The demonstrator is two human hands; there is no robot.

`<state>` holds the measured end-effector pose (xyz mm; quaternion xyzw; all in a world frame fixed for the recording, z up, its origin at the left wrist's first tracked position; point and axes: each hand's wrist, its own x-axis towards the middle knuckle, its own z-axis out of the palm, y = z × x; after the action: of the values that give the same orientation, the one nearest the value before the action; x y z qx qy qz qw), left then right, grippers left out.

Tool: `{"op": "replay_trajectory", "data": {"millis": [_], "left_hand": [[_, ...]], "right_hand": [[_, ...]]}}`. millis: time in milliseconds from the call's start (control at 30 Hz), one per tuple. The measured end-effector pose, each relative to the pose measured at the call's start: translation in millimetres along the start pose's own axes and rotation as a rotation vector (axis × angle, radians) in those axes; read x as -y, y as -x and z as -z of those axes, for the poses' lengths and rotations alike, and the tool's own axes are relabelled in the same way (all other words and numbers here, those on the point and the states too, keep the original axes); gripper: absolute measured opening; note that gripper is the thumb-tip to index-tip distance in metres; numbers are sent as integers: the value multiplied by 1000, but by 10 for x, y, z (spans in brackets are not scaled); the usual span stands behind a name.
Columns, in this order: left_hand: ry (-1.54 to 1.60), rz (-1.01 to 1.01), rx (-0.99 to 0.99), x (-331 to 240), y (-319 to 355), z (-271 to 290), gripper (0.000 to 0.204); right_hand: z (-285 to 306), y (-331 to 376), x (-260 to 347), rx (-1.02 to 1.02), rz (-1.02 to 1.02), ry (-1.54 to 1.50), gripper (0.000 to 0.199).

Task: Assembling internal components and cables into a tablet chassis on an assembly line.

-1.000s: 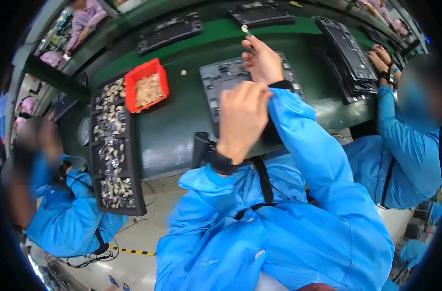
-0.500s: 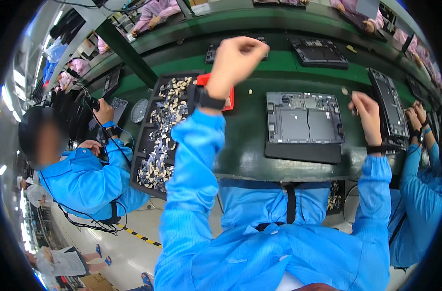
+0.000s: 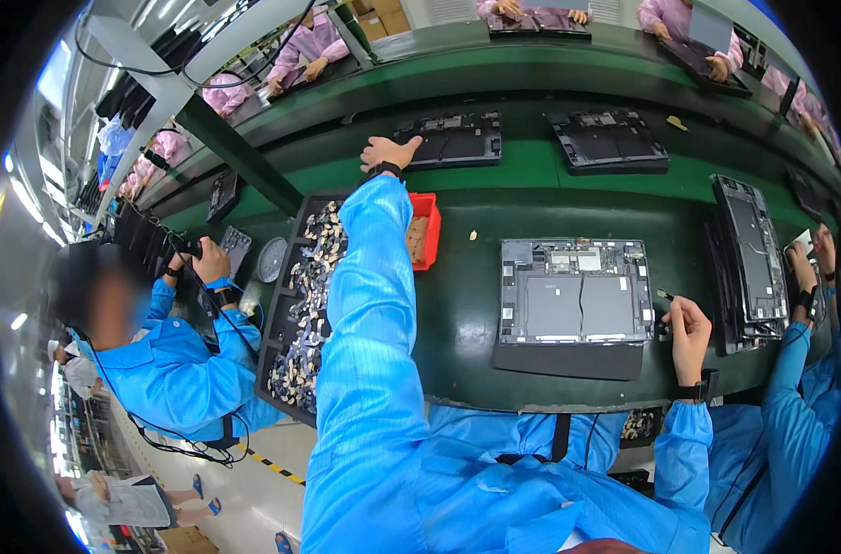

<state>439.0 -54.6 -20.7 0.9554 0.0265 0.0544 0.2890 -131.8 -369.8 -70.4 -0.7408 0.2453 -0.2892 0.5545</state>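
Note:
My left hand reaches far out, its fingers apart, at the left end of an opened flat device on the green conveyor; whether it touches the device I cannot tell. Before me lies another opened tablet-like device, its circuit board and dark battery cells exposed, on a dark panel. To its right, my right hand has thumb and fingers pinched together; what they hold is too small to make out. A small part with a pale end shows just above those fingers.
Left of my arm stands a black compartment tray full of small parts, beside a red bin. Stacked devices stand at the right. A third opened device lies on the conveyor. Co-workers sit at both sides.
My left hand has stretched farther forward to the conveyor device's left end, its curled fingers now spread. My right hand is lower beside the near device. The whole view has tilted upward.

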Motion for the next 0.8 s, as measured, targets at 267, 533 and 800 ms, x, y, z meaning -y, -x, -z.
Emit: {"op": "replay_trajectory", "data": {"millis": [267,533,800], "left_hand": [[-280,-200,293,-9,-564,-8,127],[-45,-4,565,-45,-406,313,54],[-167,-281,330,102,-709,135,68]], "right_hand": [[-20,25,16,-29,-6,-1,16],[-96,-112,104,-10,4,38,16],[-156,-105,37,-7,62,-9,16]]}}
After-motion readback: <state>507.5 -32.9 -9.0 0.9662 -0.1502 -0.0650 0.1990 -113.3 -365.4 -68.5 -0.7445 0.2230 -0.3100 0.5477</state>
